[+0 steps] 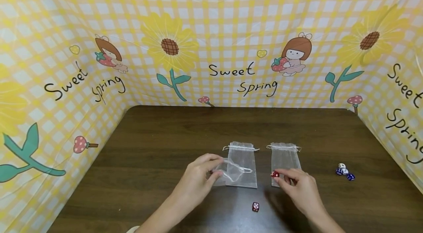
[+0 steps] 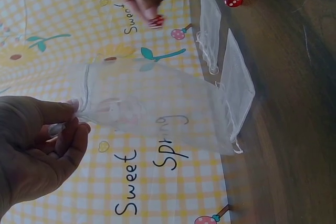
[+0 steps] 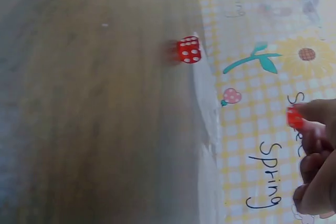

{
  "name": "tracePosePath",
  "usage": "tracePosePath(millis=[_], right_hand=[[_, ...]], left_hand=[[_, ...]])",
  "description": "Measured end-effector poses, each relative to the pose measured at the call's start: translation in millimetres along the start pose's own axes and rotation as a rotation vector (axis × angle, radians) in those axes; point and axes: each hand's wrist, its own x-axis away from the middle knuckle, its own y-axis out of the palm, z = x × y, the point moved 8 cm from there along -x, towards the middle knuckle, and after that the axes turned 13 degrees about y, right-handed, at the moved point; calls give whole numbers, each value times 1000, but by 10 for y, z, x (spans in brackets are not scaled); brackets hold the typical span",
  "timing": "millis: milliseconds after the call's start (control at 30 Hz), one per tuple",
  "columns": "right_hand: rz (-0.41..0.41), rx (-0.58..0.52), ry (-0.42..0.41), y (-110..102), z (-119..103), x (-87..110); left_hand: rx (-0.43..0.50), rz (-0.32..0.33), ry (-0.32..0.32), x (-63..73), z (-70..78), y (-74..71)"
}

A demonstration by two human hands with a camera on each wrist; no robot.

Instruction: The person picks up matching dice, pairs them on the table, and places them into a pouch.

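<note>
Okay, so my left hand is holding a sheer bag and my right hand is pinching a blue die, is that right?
Not quite: the die pinched in your right hand is red, as the head view shows. Your left hand does hold a sheer bag.

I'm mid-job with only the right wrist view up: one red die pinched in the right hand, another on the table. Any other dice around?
Observer: Yes, the head view shows a small group of dice, some of them blue, on the table to the right of the right hand.
Operator: My frame crops the left hand. Where does it grip the bag?
Observer: In the left wrist view, thumb and fingers pinch it at the drawstring.
</note>
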Motion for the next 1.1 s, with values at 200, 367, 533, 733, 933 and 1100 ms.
tracePosePath(millis=[200, 367, 533, 733, 933, 1100], right_hand=[[147, -130, -45, -192, -115, -65], [164, -256, -68, -176, -326, -91], [145, -330, -199, -90, -681, -86], [65, -373, -292, 95, -852, -35], [13, -323, -356, 223, -950, 26], [-19, -250, -353, 268, -1020, 44]], left_hand=[[-3, -50, -75, 21, -26, 46], [-31, -69, -90, 22, -33, 90], [-37, -84, -85, 18, -35, 153], [-37, -85, -61, -9, 2, 187], [-19, -97, -49, -30, 28, 205], [-18, -87, -47, -26, 23, 198]])
